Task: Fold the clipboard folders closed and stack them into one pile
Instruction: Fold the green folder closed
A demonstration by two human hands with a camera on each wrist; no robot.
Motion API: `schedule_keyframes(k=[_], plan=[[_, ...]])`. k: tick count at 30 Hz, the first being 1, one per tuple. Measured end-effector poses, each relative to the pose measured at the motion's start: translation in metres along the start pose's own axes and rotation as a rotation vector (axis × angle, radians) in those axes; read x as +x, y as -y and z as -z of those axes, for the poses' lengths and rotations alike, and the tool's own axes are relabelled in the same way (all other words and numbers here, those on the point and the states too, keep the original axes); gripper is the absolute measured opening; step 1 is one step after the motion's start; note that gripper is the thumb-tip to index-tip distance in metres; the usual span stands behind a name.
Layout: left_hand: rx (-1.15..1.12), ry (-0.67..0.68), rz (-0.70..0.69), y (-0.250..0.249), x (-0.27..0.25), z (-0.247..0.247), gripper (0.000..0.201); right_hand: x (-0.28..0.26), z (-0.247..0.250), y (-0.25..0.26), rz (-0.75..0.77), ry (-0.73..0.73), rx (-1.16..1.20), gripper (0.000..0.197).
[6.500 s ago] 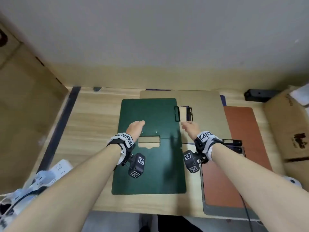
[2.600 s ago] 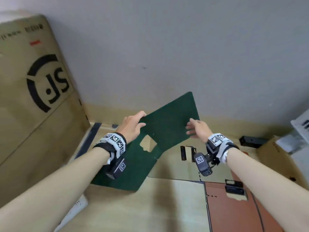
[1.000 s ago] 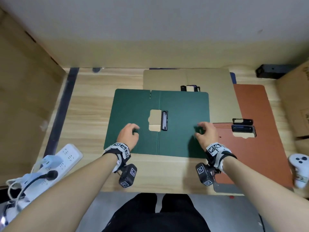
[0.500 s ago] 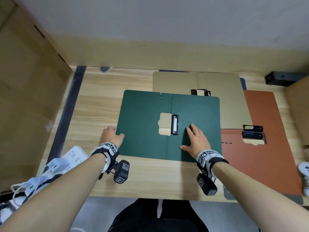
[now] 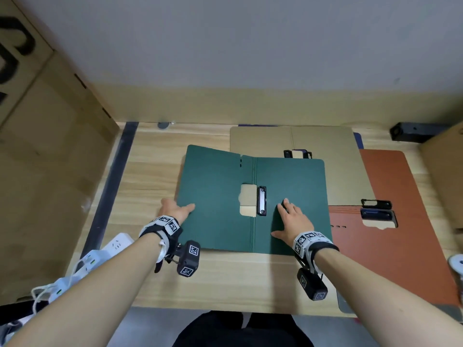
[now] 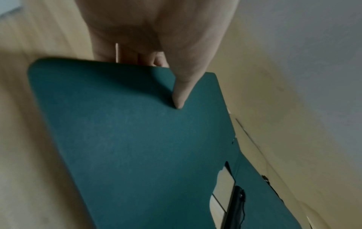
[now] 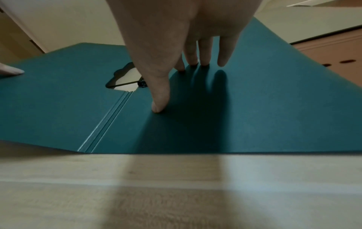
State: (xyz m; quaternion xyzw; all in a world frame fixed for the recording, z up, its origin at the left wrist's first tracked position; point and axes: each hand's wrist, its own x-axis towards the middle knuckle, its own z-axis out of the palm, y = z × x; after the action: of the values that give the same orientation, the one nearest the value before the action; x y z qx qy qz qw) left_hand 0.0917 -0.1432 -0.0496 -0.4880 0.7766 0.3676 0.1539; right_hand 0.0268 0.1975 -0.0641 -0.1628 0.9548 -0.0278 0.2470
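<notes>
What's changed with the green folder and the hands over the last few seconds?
The green folder, closed flat at first, was lifted, then laid open on the table. Within the last second, the left hand shifted out to the cover's left edge and pinches it, thumb on top; the right hand uncurled and presses flat on the right panel. The tan folder and orange folder stayed put.

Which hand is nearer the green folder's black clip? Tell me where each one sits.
Right. The right hand lies flat just right of the black clip. The left hand grips the green folder at its far-left edge.
</notes>
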Motion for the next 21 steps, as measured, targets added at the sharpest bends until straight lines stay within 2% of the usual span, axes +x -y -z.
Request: schedule_keyframes(k=[2, 5, 9, 12, 16, 18, 21], plan=[[0.092, 0.056, -0.078, -0.013, -0.010, 0.014, 0.068, -0.001, 0.010, -0.005, 0.012, 0.059, 0.049, 0.097], [0.129, 0.145, -0.225, -0.039, -0.038, 0.031, 0.043, -0.004, 0.031, -0.013, 0.036, 0.153, 0.146, 0.084], [0.037, 0.340, -0.394, -0.084, -0.091, 0.027, 0.026, -0.016, 0.054, -0.032, 0.065, 0.018, 0.212, 0.058], [-0.028, 0.438, -0.502, -0.110, -0.127, 0.001, 0.032, -0.028, 0.060, -0.053, 0.058, -0.040, 0.262, 0.050], [-0.015, 0.324, -0.637, -0.132, -0.166, -0.038, 0.046, -0.039, 0.069, -0.084, 0.042, -0.111, 0.406, 0.042], [-0.023, 0.330, -0.646, -0.134, -0.173, -0.063, 0.047, -0.044, 0.074, -0.099, 0.023, -0.112, 0.536, 0.039], [-0.008, 0.334, -0.588, -0.129, -0.173, -0.097, 0.036, -0.054, 0.077, -0.112, -0.058, 0.001, 0.954, 0.038]])
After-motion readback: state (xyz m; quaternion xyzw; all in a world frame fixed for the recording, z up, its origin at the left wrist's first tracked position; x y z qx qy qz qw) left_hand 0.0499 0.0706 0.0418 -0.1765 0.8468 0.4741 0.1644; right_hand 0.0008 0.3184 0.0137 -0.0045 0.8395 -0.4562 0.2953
